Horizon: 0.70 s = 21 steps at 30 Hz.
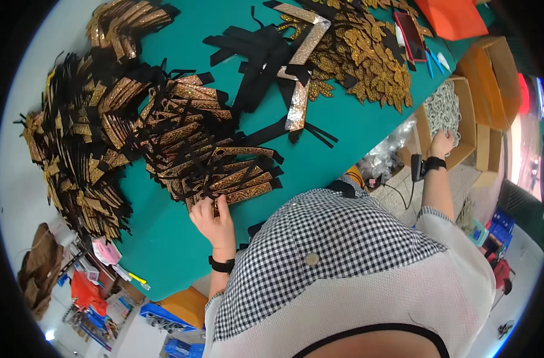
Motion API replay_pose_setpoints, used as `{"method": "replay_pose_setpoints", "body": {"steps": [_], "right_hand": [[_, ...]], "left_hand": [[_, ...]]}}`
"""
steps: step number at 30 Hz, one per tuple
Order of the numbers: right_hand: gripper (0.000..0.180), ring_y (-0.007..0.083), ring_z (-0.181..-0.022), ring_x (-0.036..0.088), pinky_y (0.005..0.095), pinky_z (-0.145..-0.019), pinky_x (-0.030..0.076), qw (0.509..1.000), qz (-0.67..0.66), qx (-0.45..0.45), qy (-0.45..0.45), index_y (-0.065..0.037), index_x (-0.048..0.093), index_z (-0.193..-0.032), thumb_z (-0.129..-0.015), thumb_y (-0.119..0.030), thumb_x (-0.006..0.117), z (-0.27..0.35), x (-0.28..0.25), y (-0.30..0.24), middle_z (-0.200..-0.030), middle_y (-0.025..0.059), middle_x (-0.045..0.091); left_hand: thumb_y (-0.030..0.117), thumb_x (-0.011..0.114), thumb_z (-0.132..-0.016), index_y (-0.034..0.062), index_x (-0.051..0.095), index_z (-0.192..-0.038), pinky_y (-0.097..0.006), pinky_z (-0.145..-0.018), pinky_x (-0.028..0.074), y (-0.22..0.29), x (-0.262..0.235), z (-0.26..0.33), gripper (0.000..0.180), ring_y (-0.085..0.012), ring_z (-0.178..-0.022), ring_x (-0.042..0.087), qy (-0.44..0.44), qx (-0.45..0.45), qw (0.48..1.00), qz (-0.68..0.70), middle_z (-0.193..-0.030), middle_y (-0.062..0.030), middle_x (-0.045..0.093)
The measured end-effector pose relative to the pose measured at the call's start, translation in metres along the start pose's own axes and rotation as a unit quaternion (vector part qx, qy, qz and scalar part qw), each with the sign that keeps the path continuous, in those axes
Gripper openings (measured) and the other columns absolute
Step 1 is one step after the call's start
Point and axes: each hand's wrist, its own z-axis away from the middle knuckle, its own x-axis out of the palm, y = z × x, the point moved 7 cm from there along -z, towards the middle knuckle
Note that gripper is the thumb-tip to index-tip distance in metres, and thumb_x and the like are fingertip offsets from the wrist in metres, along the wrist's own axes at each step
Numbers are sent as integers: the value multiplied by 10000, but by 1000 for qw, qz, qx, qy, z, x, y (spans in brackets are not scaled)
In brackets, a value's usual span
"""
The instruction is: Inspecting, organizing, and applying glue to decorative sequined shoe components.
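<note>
My left hand [214,219] is closed on the near end of a gold-patterned strip with black ends, at the edge of a row of such strips [242,181]. Its thumb and fingers curl over the strip. To the right, my right hand [442,143] reaches into a cardboard box and touches a heap of pale grey chain-like links [442,108]. The right fingers are bent together, and what lies between them, if anything, is too small to make out.
Behind my left hand lies a thick pile of black-and-gold strips [84,137]. Gold leaf-shaped patches [367,56], black bands [254,62], a red-edged phone [410,36] and blue scissors [433,59] lie on the green table [337,140]. Clear plastic bags [391,146] sit beside the cardboard box [467,116].
</note>
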Motion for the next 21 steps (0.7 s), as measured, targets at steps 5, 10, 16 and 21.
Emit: {"method": "replay_pose_setpoints", "body": {"steps": [5,10,16,21], "right_hand": [[180,128,-749,578,245,-677,464,884,-250,-212,-334,-16,622,-957,-805,-109,595,110,-8,-237,-838,74,629],[318,328,-791,615,389,-715,485,818,-117,-328,-458,-28,651,-872,-756,-312,571,235,36,-372,-830,175,637],[435,352,-814,613,409,-723,487,878,16,-238,-414,3,647,-818,-716,-419,643,260,83,-401,-858,199,635],[266,287,-669,583,382,-620,454,897,-250,-145,-334,-33,543,-788,-718,-257,668,259,77,-396,-690,130,593]], "left_hand": [[138,684,-780,16,560,-876,-211,-457,332,-33,10,12,198,-73,-504,375,-39,-241,948,206,-609,5,441],[129,584,-861,19,483,-879,-175,-472,336,-32,12,15,151,-40,-546,416,-26,-396,810,431,-653,15,457],[108,562,-863,17,472,-791,-174,-460,324,-35,-4,19,146,-31,-518,398,-67,-319,866,378,-658,0,488],[47,609,-800,-6,523,-755,-227,-503,390,3,-24,-15,110,-106,-550,468,-83,-155,933,314,-665,-53,530]]}}
